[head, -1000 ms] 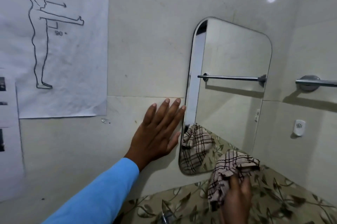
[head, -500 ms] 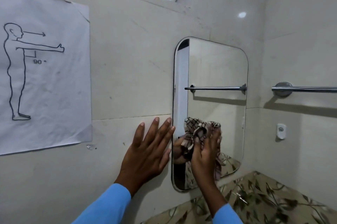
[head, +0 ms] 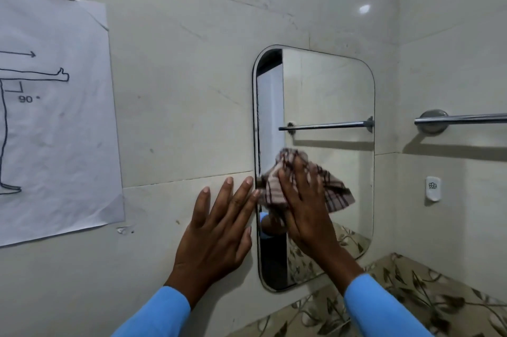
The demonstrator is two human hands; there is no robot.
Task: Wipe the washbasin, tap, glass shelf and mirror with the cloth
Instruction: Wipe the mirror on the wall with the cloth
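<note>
A tall mirror with rounded corners hangs on the pale tiled wall. My right hand presses a checked brown-and-white cloth flat against the mirror's lower left part. My left hand lies flat on the wall just left of the mirror's edge, fingers spread, holding nothing. The washbasin, tap and glass shelf are out of view.
A chrome towel bar runs along the right wall, with a small white fitting below it. A paper sheet with a drawn figure is stuck to the wall at left. Leaf-patterned tiles run below the mirror.
My right hand has risen from below the mirror and put the cloth on the glass, then slid it slightly up. The left hand stays flat on the wall.
</note>
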